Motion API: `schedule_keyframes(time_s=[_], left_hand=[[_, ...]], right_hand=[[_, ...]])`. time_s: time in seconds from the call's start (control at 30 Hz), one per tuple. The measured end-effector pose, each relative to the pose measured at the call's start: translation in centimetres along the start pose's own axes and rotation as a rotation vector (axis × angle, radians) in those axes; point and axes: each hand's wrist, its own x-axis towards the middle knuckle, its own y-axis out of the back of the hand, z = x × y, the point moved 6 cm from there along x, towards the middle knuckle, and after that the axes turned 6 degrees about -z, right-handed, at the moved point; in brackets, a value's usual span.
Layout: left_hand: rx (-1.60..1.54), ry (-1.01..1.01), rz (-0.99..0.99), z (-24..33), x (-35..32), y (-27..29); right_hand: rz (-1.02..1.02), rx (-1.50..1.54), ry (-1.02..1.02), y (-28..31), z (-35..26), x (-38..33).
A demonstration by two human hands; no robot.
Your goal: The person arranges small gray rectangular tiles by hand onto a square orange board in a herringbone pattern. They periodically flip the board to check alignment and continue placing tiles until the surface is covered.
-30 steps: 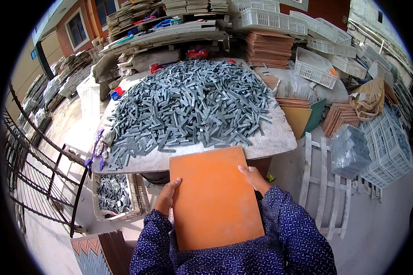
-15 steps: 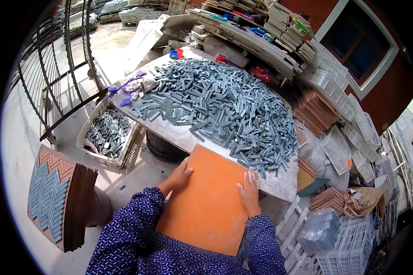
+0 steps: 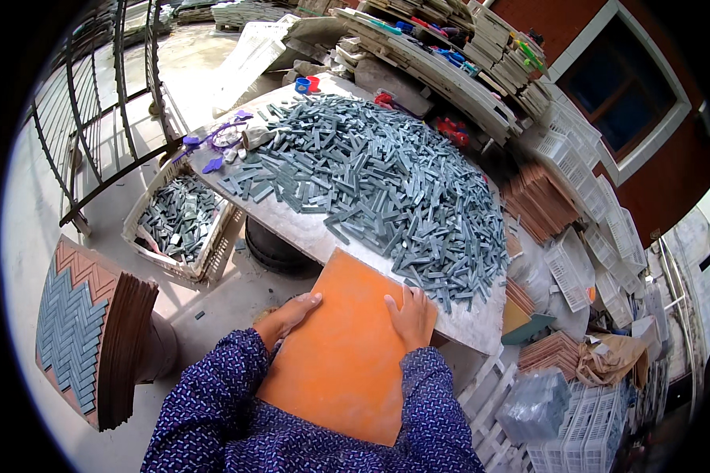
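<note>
An orange square board (image 3: 341, 347) rests tilted against my lap and the near edge of the grey table (image 3: 308, 232). My left hand (image 3: 288, 315) grips its left edge. My right hand (image 3: 410, 315) holds its upper right edge, close to the table rim. A large heap of grey-blue tile strips (image 3: 379, 177) covers the table just beyond the board.
A white crate with more grey strips (image 3: 180, 221) stands on the floor at left. A stack of boards topped with a herringbone mosaic (image 3: 95, 331) stands at near left. White crates (image 3: 584, 268), stacked brown boards (image 3: 540, 201) and a metal railing (image 3: 110, 118) surround the table.
My head has turned left, so the table now runs diagonally and the mosaic stack came into view. Both hands stay on the orange board's edges.
</note>
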Motion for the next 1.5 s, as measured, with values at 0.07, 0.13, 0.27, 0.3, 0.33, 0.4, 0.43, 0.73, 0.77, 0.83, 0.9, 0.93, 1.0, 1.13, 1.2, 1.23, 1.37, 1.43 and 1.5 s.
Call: schedule_keyframes(time_s=[0.07,0.13,0.27,0.3,0.33,0.4,0.43,0.73,0.77,0.83,0.9,0.93,1.0,1.13,1.2,1.23,1.37,1.43,1.5], left_hand=[[-0.012,0.041,-0.023,0.3,-0.1,-0.3],[0.023,0.03,-0.001,0.4,-0.3,-0.4],[0.272,-0.176,0.09,0.3,0.0,1.0],[0.355,-0.253,0.112,0.2,0.2,1.6],[0.432,-0.33,0.123,0.9,0.3,0.8],[0.527,-0.371,0.191,1.6,-0.3,0.5],[0.598,-0.407,0.213,1.5,-1.1,0.8],[0.542,-0.388,0.144,0.0,-4.1,0.7],[0.51,-0.385,0.152,-0.4,-4.3,0.9],[0.451,-0.381,0.168,-0.8,-4.3,1.2],[0.388,-0.32,0.135,0.3,-4.2,0.7],[0.357,-0.288,0.121,0.6,-4.5,0.3],[0.317,-0.258,0.114,1.1,-5.1,-0.8],[0.341,-0.266,0.084,2.3,-5.5,-1.7],[0.229,-0.293,0.011,2.4,-4.9,-1.7],[0.224,-0.27,0.004,3.2,-5.7,-3.7],[0.115,-0.226,0.01,2.2,-4.7,-0.7],[0.069,-0.199,0.057,2.7,-5.0,-0.6],[0.001,-0.163,0.136,4.5,-5.8,-0.2]], right_hand=[[0.025,0.047,0.042,-1.2,1.1,-0.4],[-0.002,0.117,0.063,-0.9,0.5,0.3],[-0.043,0.146,0.072,-1.8,1.5,1.0],[-0.061,0.146,0.081,-2.2,1.4,1.2],[-0.078,0.139,0.08,-2.5,1.6,1.1],[-0.094,0.085,0.081,-1.8,2.1,0.8],[-0.104,0.046,0.084,-1.6,1.7,-0.1],[0.029,0.679,-0.349,-1.3,5.3,-16.2],[0.06,0.646,-0.334,-1.9,4.9,-17.2],[0.101,0.639,-0.335,-2.3,4.8,-17.6],[0.103,0.704,-0.381,-2.3,4.9,-16.7],[0.08,0.77,-0.425,-2.4,4.8,-16.9],[0.063,0.898,-0.489,-1.5,4.4,-16.7],[0.227,1.12,-0.436,-4.0,6.2,-17.1],[0.256,1.142,-0.407,-4.0,6.6,-17.1],[0.238,1.135,-0.423,-4.1,6.9,-17.1],[0.201,1.211,-0.441,-3.7,6.8,-16.7],[0.269,1.373,-0.459,-3.7,7.0,-16.6],[0.326,1.461,-0.455,-2.4,6.6,-16.0]])
